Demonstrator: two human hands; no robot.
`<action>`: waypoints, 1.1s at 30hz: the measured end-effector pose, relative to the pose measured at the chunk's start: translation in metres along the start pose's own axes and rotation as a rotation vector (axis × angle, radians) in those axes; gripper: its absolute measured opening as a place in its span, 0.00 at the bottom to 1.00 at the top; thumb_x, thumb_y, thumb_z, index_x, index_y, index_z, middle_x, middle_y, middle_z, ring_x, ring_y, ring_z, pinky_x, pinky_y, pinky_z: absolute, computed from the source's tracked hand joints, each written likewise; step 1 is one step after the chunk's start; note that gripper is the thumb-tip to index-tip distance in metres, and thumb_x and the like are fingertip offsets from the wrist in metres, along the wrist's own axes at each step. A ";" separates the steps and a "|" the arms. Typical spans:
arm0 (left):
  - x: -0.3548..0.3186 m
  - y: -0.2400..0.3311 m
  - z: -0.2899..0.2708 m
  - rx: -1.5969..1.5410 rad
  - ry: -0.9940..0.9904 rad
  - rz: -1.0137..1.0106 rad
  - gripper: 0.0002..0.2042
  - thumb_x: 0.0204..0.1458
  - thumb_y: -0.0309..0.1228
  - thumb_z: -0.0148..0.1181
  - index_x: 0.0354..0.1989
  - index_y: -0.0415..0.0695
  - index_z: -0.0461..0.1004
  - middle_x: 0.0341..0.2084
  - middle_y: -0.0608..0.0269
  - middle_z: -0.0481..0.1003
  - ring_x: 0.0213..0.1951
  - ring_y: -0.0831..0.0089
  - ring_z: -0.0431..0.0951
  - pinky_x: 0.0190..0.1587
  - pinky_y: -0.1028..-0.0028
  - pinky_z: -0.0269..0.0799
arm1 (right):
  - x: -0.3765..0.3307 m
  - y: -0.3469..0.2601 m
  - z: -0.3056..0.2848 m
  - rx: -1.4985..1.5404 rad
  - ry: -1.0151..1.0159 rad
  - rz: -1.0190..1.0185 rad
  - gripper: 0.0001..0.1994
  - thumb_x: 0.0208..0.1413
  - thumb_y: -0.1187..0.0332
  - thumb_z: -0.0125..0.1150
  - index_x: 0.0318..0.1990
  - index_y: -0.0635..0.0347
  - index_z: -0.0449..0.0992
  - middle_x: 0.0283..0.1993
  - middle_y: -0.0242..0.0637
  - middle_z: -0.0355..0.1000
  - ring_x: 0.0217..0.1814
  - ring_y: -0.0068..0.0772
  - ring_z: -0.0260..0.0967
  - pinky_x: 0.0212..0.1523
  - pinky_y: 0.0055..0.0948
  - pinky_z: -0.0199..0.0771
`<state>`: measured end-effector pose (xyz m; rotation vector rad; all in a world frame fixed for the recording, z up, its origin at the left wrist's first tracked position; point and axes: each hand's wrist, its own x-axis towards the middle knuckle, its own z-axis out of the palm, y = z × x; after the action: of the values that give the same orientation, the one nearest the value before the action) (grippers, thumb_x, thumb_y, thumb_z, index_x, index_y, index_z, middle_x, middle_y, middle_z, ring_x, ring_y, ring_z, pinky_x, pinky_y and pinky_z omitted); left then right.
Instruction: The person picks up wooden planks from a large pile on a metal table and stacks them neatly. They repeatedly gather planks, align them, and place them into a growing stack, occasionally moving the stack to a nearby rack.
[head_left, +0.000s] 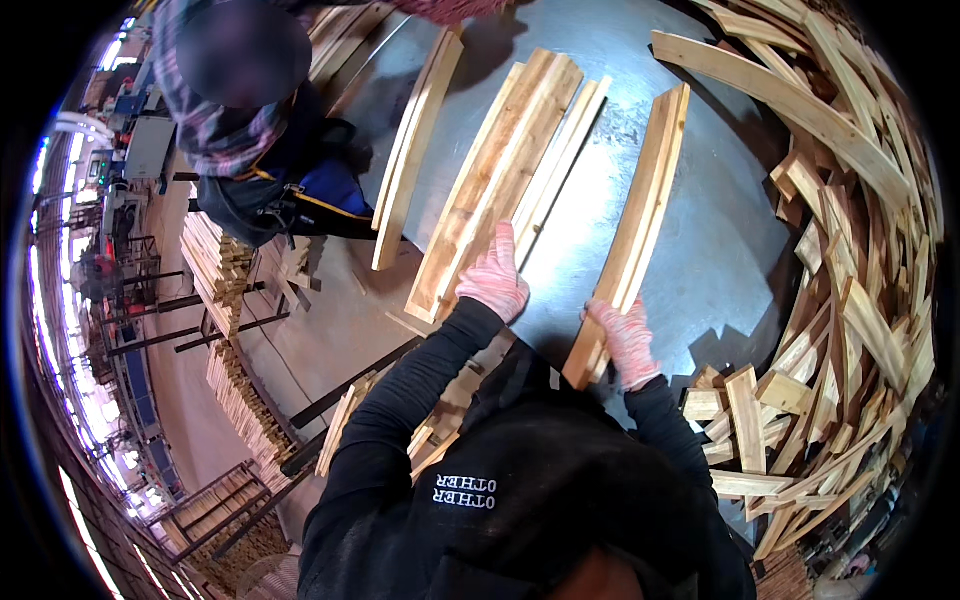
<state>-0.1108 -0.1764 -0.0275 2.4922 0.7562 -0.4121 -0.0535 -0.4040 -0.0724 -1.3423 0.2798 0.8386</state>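
Both my hands wear pink-and-white knit gloves. My left hand [495, 282] lies on the near right edge of a group of wooden boards [505, 180], one finger stretched along the wood. Beside that group, a narrow pale wooden strip [563, 170] lies lengthwise. My right hand [624, 338] grips the near end of a long wooden board [640, 200], fingers over its edge; the board seems to have a second strip along its right side. The undersides of the boards and some of my fingertips are hidden.
The boards lie on a shiny grey metal table [600, 130]. More boards [420, 140] lie left of them, near a person in a plaid shirt [220, 130]. A large tangled heap of wood offcuts [840, 330] fills the right side. Stacked strips [215, 265] stand on racks at left.
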 end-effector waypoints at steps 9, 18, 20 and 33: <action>0.025 -0.052 -0.038 0.104 0.116 -0.309 0.53 0.47 0.67 0.54 0.70 0.37 0.45 0.62 0.35 0.59 0.63 0.44 0.60 0.61 0.54 0.62 | -0.014 -0.050 0.112 -1.064 -0.319 0.120 0.50 0.56 0.45 0.56 0.69 0.74 0.34 0.49 0.58 0.73 0.53 0.55 0.72 0.53 0.41 0.70; 0.090 -0.032 -0.075 -0.058 -0.024 0.129 0.37 0.50 0.66 0.49 0.55 0.44 0.72 0.52 0.39 0.70 0.58 0.46 0.67 0.61 0.57 0.61 | 0.067 -0.077 0.073 -1.199 0.020 -0.381 0.43 0.59 0.36 0.43 0.67 0.68 0.57 0.58 0.60 0.68 0.61 0.57 0.66 0.59 0.42 0.66; 0.141 -0.037 -0.060 0.058 0.192 0.274 0.35 0.52 0.59 0.52 0.57 0.40 0.69 0.56 0.38 0.68 0.57 0.44 0.67 0.59 0.55 0.63 | 0.108 -0.119 0.084 -1.143 0.026 -0.356 0.40 0.59 0.38 0.45 0.64 0.67 0.62 0.57 0.59 0.68 0.62 0.57 0.64 0.61 0.43 0.64; 0.136 0.012 -0.067 0.045 0.191 0.318 0.48 0.43 0.61 0.60 0.65 0.35 0.57 0.59 0.43 0.65 0.61 0.50 0.65 0.61 0.55 0.59 | 0.139 -0.106 0.041 -0.631 0.008 -0.122 0.36 0.58 0.47 0.58 0.63 0.69 0.64 0.61 0.53 0.68 0.64 0.42 0.65 0.63 0.31 0.61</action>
<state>0.0141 -0.0904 -0.0241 2.6606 0.4101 -0.0791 0.1020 -0.3137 -0.0707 -1.9262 -0.0750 0.8516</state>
